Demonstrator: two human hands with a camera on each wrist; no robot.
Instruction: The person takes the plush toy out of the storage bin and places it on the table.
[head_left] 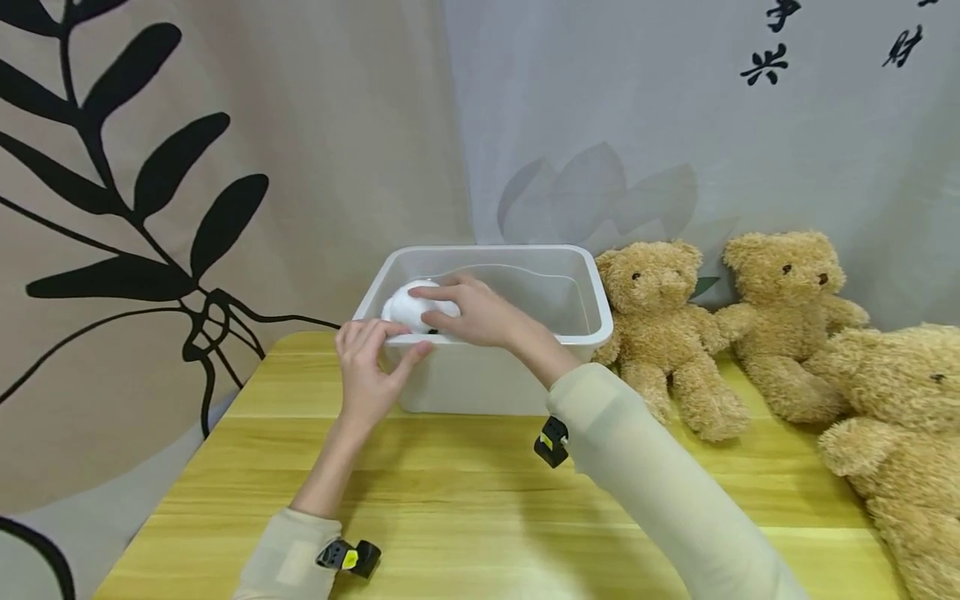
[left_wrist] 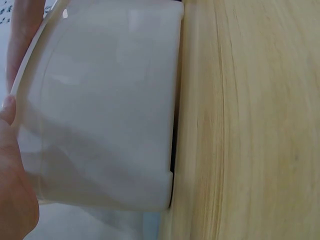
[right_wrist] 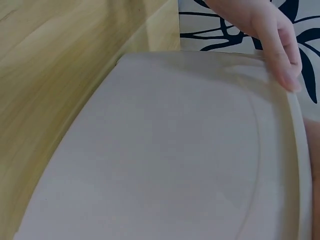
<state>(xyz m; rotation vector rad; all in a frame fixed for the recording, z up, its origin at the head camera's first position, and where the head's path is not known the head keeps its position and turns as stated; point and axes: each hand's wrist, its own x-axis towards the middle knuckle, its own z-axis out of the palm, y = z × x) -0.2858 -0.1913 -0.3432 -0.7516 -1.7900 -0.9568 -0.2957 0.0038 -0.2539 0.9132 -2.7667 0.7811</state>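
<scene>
A pale plastic bin (head_left: 480, 379) stands on the wooden table. My left hand (head_left: 367, 367) grips its rim at the front left corner, thumb on the outside of the wall. In the left wrist view that thumb (left_wrist: 8, 107) lies against the rim. Inside the bin at its left end is a fluffy white plush thing (head_left: 405, 307) with a small dark spot low on it; its lower part is hidden by the front wall. My right hand (head_left: 480, 308) reaches over the front rim and holds the white thing between thumb and fingers. The right wrist view shows mostly the bin's outer wall (right_wrist: 165, 140).
Right of the bin sit three tan teddy bears, the nearest one (head_left: 656, 308) close against its side, another (head_left: 783, 308) behind, the third (head_left: 900, 450) at the right edge. A printed cloth (head_left: 360, 125) hangs behind the table (head_left: 450, 500).
</scene>
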